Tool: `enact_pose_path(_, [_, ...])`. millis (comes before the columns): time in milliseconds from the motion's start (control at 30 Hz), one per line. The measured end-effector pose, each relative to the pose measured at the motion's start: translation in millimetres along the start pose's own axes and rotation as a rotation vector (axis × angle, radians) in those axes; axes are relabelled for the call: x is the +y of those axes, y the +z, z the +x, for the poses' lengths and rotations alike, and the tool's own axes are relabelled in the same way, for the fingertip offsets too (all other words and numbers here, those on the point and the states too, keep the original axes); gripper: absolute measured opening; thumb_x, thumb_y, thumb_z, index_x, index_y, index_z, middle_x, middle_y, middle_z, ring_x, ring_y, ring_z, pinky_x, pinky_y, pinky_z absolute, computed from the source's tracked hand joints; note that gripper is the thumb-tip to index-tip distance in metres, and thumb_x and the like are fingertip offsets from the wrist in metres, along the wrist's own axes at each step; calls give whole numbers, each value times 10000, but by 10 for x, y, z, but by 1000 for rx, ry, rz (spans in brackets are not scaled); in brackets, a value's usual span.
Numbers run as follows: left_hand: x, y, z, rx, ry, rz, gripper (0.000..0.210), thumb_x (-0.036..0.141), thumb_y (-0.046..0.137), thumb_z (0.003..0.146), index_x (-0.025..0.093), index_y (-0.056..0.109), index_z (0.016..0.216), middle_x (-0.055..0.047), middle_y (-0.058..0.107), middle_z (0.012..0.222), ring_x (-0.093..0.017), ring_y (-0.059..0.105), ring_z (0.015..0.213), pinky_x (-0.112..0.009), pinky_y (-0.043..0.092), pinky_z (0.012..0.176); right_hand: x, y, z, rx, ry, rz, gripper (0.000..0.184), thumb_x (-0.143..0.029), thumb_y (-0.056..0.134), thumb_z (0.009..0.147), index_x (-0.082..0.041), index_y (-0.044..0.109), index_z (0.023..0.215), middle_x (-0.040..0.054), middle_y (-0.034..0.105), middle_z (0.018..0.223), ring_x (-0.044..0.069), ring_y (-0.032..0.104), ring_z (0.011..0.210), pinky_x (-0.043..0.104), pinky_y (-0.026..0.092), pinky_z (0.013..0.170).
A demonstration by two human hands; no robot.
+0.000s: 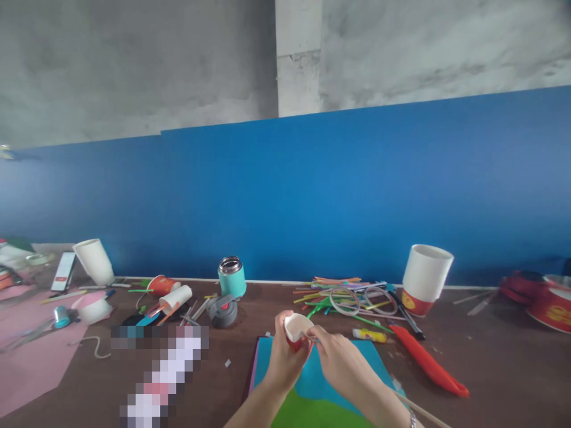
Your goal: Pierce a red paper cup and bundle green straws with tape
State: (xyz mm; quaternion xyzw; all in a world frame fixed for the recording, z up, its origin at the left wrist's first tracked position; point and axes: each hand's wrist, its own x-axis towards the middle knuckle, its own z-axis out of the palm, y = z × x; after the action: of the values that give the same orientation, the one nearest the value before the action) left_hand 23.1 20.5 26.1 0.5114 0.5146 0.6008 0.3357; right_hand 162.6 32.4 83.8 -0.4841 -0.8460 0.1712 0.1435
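Note:
A small paper cup (296,325), white inside and red outside, is held upright with its mouth toward me. My left hand (284,358) is wrapped around its side. On the cup's right, my right hand (339,360) is closed in a pinch at the rim, where the edge looks bent or cut. Whether a small tool is also between those fingers, I cannot make out. Beneath both hands lie blue sheets (375,356) with a green sheet (307,410) on top.
Behind the hands are colored sticks (321,291), a turquoise flask (232,278) and its grey lid (223,311). To the right stand a yellow glue stick (369,336), a red tapered object (428,361) and white stacked cups (427,273). Pink paper (40,374) covers the left side.

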Motion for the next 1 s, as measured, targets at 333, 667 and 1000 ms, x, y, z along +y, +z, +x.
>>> enact_pose_path(333, [307,-674,149,69,134,503,254,296,394,867,172,593,964,-89,663,1001,-193,611,946,-283,465,826,121,-63,28,8,19,-49,328,-181,330,891,-223,587,1090,84,706,936,234,645,847,261,347,605])
enact_pose_path(667, [373,-2201,671,-88,-165,1563,297,-10,420,732,113,682,798,-180,669,951,-318,552,1053,-428,392,872,99,-54,40,7,-2,-38,347,-203,295,904,-221,597,1074,85,702,892,231,640,811,268,317,592])
enact_pose_path(1000, [215,-2408,819,-309,-85,1623,418,-27,365,772,139,589,1084,-140,619,1116,-244,507,1143,-351,346,943,115,-44,26,28,-18,-53,320,-180,310,907,-237,595,1040,68,704,875,233,645,806,262,294,583])
